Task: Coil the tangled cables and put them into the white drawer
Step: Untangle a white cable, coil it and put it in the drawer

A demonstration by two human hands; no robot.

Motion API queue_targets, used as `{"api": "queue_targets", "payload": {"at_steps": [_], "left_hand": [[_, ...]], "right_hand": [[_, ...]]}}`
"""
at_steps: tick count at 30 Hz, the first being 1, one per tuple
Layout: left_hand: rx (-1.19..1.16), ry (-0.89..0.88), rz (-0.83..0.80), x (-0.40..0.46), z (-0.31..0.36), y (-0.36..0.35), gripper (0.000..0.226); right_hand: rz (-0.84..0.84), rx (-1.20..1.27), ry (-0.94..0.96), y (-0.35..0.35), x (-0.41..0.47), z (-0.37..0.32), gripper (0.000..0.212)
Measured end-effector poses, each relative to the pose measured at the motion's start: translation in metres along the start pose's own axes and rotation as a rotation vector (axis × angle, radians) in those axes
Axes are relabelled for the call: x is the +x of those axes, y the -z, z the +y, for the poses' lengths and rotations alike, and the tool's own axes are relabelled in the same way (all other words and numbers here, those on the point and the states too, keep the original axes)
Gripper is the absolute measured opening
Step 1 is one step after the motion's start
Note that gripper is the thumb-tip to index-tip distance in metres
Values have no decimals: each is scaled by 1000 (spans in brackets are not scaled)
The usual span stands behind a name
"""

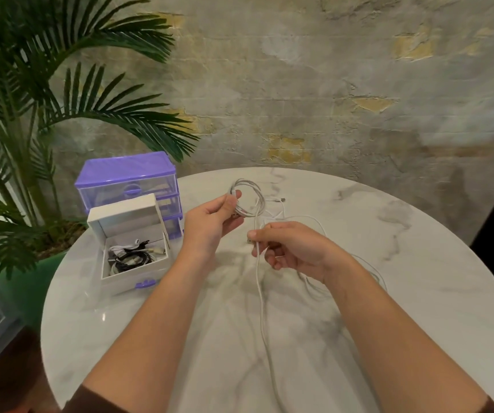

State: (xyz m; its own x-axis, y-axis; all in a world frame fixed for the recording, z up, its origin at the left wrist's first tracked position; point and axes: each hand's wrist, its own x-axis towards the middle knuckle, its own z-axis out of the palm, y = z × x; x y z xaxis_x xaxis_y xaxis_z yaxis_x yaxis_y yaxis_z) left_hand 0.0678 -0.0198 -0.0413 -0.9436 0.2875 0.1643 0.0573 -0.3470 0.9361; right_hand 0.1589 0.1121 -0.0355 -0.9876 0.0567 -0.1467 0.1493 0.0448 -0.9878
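Round marble bench against a weathered wall

The white, grey-veined bench [418, 263] carries a purple drawer unit [128, 180] with clear drawer fronts at its far left edge. Beyond that edge stands a palm plant [46, 93] in a green pot [28, 281], its fronds reaching over the unit. Behind the bench rises a grey plastered wall [329, 84] with patches of yellow.

Soft, even light (edges bowed, corners dark), slightly blurry.
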Motion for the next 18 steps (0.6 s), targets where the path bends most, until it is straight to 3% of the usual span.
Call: {"api": "queue_targets", "payload": {"at_steps": [6,14,18], "left_hand": [[21,34,-100,-3,-5,-5,23],[-48,68,-106,-4,2,-3,17],[-3,86,-137,-5,3,-1,21]], "right_hand": [[221,74,133,0,5,3,27],[162,-26,270,-5,6,5,12],[241,-24,246,-5,4,3,14]]}}
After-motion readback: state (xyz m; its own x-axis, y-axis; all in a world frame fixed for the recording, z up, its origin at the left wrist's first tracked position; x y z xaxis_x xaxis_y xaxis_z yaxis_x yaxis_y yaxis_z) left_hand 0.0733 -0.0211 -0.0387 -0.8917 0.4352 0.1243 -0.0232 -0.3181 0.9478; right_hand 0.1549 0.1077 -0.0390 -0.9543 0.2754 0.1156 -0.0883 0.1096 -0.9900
